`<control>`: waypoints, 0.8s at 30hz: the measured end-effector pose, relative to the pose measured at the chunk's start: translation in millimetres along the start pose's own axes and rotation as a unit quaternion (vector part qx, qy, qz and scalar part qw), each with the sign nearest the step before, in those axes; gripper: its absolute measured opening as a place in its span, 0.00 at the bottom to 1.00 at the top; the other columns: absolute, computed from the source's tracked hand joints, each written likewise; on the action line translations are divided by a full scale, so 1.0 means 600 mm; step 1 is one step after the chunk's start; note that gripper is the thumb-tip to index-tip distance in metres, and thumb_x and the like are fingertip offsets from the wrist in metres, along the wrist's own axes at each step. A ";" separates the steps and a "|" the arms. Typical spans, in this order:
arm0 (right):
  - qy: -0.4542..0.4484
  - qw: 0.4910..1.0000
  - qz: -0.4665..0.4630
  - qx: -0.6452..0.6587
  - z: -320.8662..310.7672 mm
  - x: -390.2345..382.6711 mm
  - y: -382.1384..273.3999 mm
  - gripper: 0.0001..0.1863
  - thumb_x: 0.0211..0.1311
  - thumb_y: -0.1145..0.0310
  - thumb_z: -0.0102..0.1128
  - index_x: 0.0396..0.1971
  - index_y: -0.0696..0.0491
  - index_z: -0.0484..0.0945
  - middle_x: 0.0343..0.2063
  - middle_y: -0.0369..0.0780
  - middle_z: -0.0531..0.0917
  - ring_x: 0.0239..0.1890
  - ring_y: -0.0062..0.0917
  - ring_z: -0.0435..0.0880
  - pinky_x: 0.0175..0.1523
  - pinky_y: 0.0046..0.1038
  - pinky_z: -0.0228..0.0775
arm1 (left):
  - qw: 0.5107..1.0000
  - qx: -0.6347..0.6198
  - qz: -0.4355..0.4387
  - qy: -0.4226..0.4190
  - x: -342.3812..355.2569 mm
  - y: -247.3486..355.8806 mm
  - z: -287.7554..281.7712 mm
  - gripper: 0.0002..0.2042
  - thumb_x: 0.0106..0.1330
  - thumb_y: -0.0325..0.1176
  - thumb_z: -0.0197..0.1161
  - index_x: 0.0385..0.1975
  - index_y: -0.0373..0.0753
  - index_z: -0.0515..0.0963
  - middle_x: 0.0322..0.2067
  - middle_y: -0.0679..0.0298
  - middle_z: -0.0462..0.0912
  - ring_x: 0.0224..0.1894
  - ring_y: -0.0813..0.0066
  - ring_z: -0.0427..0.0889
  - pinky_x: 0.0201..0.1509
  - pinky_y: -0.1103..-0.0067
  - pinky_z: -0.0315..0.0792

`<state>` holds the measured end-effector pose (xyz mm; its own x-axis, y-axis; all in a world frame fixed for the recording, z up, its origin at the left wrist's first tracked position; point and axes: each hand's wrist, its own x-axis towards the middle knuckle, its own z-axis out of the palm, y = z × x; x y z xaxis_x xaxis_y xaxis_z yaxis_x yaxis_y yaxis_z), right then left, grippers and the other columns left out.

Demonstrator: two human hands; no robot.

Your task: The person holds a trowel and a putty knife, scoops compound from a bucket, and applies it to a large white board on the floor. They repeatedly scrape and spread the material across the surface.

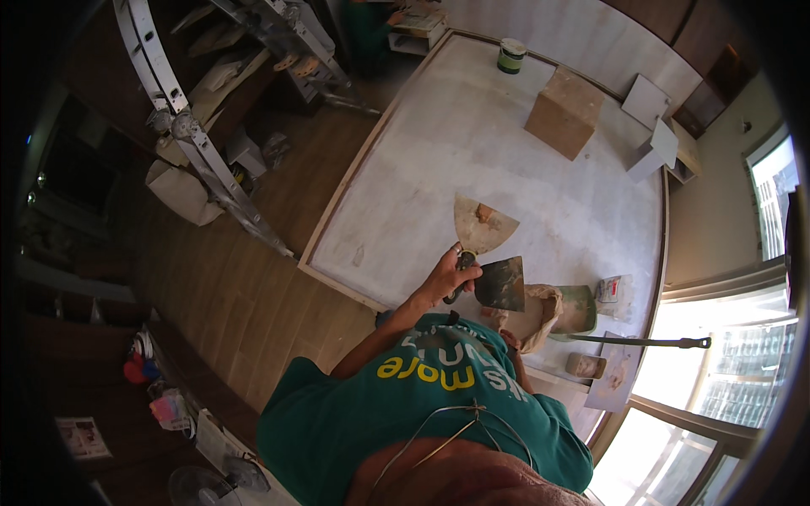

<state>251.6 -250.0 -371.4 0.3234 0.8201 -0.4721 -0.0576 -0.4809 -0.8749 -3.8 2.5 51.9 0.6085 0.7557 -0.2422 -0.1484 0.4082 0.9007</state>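
Observation:
My left hand point(449, 280) is closed around the handles of two putty knives. One wide putty knife point(481, 221) points away from me, with a brown smear on its pale blade. The other, a dark-bladed putty knife point(503, 285), points to the right. Close to my body, my right hand point(510, 339) is at the near edge of an open paper bag point(550, 317) and appears to grip it; my shirt hides part of this hand. Pale material shows inside the bag. Just beyond it is a green bucket point(580, 309).
A large white-topped platform point(422, 160) spreads before me. It bears a cardboard box point(565, 111), a green-and-white can point(511, 56), a plastic bag point(614, 297) and a small container point(585, 365). A long-handled tool point(650, 341) juts rightward. A metal ladder point(207, 156) stands left; another person point(364, 34) is far back.

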 end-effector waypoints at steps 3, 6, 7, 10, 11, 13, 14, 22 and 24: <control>0.026 0.985 0.143 0.090 0.015 0.010 -0.040 0.29 0.56 0.55 0.65 0.52 0.60 0.78 0.46 0.42 0.82 0.48 0.30 0.79 0.54 0.28 0.71 | 1.000 0.012 -0.009 0.023 -0.014 0.013 -0.006 0.24 0.59 0.33 0.66 0.55 0.37 0.68 0.38 0.64 0.74 0.26 0.77 0.76 0.30 0.81 0.73; 0.005 0.989 0.108 0.097 0.011 0.013 -0.024 0.29 0.56 0.55 0.65 0.52 0.60 0.78 0.46 0.42 0.82 0.48 0.30 0.79 0.54 0.28 0.70 | 1.000 0.014 0.005 0.018 -0.010 0.006 -0.008 0.26 0.59 0.34 0.66 0.56 0.37 0.68 0.38 0.64 0.74 0.27 0.77 0.76 0.30 0.81 0.72; -0.003 0.991 0.090 0.096 0.007 0.015 -0.016 0.29 0.56 0.55 0.65 0.52 0.60 0.78 0.46 0.42 0.82 0.49 0.30 0.79 0.54 0.28 0.70 | 1.000 0.016 0.004 0.016 -0.008 0.003 -0.008 0.26 0.58 0.34 0.66 0.57 0.37 0.68 0.38 0.64 0.74 0.27 0.77 0.76 0.30 0.81 0.72; -0.025 0.993 0.053 0.099 0.005 0.021 0.010 0.28 0.56 0.55 0.65 0.52 0.60 0.78 0.45 0.42 0.82 0.49 0.29 0.78 0.54 0.28 0.70 | 1.000 0.019 0.000 0.012 -0.009 0.010 -0.008 0.27 0.58 0.35 0.67 0.58 0.37 0.67 0.38 0.64 0.74 0.27 0.77 0.76 0.29 0.81 0.72; -0.032 0.993 0.044 0.101 0.004 0.024 0.018 0.28 0.56 0.55 0.65 0.52 0.60 0.78 0.45 0.41 0.82 0.49 0.29 0.78 0.54 0.28 0.69 | 1.000 0.017 -0.001 0.011 -0.009 0.010 -0.010 0.28 0.58 0.34 0.67 0.58 0.37 0.67 0.38 0.64 0.74 0.26 0.77 0.76 0.29 0.81 0.72; -0.049 0.992 0.025 0.110 0.003 0.030 0.033 0.28 0.56 0.55 0.65 0.52 0.60 0.78 0.45 0.41 0.82 0.49 0.29 0.78 0.54 0.28 0.69 | 1.000 0.010 -0.004 0.010 -0.010 0.008 -0.014 0.28 0.58 0.34 0.67 0.58 0.37 0.67 0.37 0.64 0.74 0.26 0.77 0.76 0.30 0.81 0.73; -0.056 0.991 0.015 0.121 0.002 0.031 0.044 0.28 0.56 0.55 0.65 0.52 0.60 0.78 0.45 0.41 0.82 0.50 0.29 0.78 0.54 0.28 0.69 | 1.000 0.005 -0.007 0.007 -0.007 0.007 -0.014 0.27 0.58 0.34 0.67 0.58 0.37 0.67 0.37 0.64 0.74 0.26 0.77 0.76 0.30 0.81 0.73; -0.026 0.999 -0.039 0.021 0.020 0.030 0.017 0.27 0.57 0.55 0.63 0.50 0.60 0.79 0.38 0.37 0.82 0.42 0.25 0.78 0.47 0.27 0.70 | 1.000 -0.008 -0.006 0.012 -0.017 0.015 -0.012 0.24 0.59 0.31 0.67 0.54 0.37 0.67 0.34 0.64 0.75 0.24 0.78 0.77 0.28 0.81 0.73; -0.026 0.999 -0.015 0.011 0.013 0.033 0.022 0.26 0.58 0.56 0.63 0.49 0.61 0.79 0.36 0.37 0.82 0.40 0.25 0.80 0.45 0.28 0.72 | 1.000 -0.004 -0.009 0.004 -0.013 0.016 -0.010 0.26 0.58 0.33 0.67 0.56 0.37 0.68 0.34 0.65 0.76 0.25 0.76 0.77 0.30 0.81 0.73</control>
<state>249.9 -237.4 -393.2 0.2748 0.8493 -0.4507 -0.0693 -0.4500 -0.8903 -14.7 3.5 60.3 0.6054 0.7520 -0.2607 -0.1438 0.4255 0.8935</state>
